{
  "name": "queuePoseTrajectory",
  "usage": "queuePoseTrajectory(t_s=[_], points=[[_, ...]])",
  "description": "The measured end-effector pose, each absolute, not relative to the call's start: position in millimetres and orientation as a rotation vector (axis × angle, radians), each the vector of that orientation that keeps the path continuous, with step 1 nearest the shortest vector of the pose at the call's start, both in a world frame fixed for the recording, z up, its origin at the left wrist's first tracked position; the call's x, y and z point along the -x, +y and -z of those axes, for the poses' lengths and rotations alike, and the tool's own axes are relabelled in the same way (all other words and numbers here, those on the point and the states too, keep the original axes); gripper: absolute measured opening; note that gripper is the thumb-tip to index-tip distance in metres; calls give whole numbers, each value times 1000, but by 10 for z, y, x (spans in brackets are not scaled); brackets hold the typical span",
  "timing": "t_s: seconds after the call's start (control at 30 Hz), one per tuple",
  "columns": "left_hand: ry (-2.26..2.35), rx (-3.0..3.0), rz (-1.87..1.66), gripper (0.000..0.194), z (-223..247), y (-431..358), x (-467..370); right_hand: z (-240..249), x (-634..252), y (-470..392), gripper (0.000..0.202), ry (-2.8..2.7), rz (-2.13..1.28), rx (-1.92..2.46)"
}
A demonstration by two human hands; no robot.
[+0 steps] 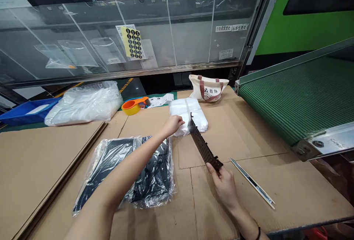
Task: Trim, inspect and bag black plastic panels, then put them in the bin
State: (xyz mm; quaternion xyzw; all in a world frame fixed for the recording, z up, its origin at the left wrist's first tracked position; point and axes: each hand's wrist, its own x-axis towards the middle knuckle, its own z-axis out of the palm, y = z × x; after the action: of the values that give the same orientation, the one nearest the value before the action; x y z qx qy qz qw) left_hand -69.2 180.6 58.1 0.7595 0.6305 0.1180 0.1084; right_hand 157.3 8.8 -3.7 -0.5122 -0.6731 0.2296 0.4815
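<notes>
My right hand (221, 181) grips the lower end of a long, dark plastic slatted panel (203, 144) with small tabs along its edge. The panel is tilted up and away from me, its far end in front of a stack of clear plastic bags (188, 109). At the left side of that stack is my left hand (173, 124), fingers curled together in a pinch; whether a bag edge is between them I cannot make out. Beneath my left forearm lie dark panels in clear plastic wrapping (151, 173).
A thin metal-edged strip (252, 182) lies at right, below a green conveyor belt (298, 92). A canvas bag (208, 88), an orange tape dispenser (132, 106), a bulky clear plastic bundle (84, 103) and a blue tray (30, 110) line the back. Cardboard sheets (41, 158) rise at left.
</notes>
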Motion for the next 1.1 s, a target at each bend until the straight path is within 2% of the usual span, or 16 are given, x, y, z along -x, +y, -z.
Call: queuePoseTrajectory(t_s=[0.23,0.8,1.1], points=[[1818,-2180,-316,19,-591,1808,689,36,-1569,77,39,-1603,-537,1254],[1749,-2001,-597,20,-597,1818,673,62,-1544,97,43,-1583,-673,1317],[1725,-1603,-986,16,-720,1903,694,54,-1521,132,48,-1557,-682,1325]])
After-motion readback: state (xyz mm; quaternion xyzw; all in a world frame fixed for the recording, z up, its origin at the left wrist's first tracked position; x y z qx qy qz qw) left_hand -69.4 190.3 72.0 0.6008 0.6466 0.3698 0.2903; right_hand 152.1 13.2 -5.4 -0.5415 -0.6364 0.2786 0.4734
